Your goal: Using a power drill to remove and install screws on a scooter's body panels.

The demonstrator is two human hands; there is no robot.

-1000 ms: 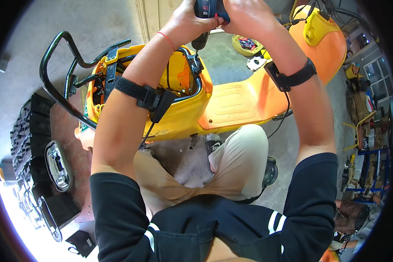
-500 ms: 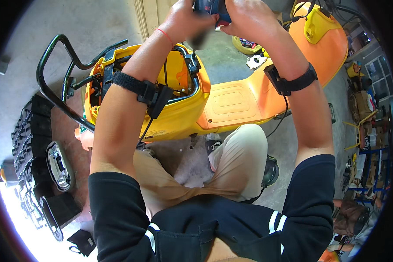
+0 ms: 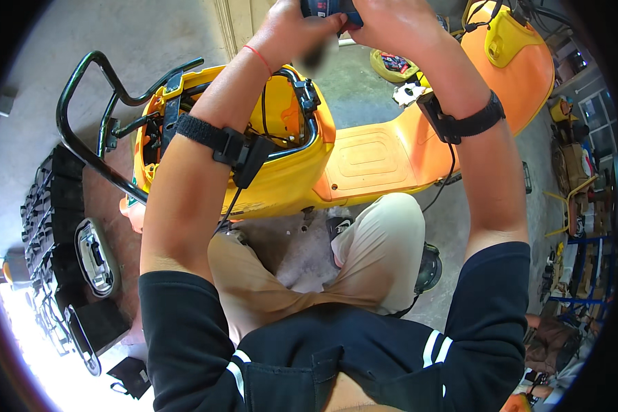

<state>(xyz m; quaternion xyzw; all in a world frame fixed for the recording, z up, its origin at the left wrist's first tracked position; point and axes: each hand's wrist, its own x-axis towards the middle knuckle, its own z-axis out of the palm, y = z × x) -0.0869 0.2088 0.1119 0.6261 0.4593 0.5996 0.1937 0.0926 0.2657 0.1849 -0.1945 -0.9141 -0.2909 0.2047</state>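
At the top edge, both arms are raised over a yellow and orange scooter body. Between my hands is a dark blue tool, cut off by the picture's edge; its exact kind cannot be made out. My left hand is closed on its left side, thumb reaching across. My right hand wraps round its right side, with most fingers out of the picture. A blurred dark shape hangs just under the left hand. Below the left forearm, the scooter's open seat compartment shows a black-tubed rim and loose cables.
A bent black tube rack juts from the scooter's left end. Black parts and a grey oval housing lie on the left. Beyond the footboard are a yellow bag and a white piece. Cluttered shelves line the right.
The view has shifted slightly, so the scooter's front sits a little farther right. Both hands have risen slightly toward the top edge, still around the blue tool.
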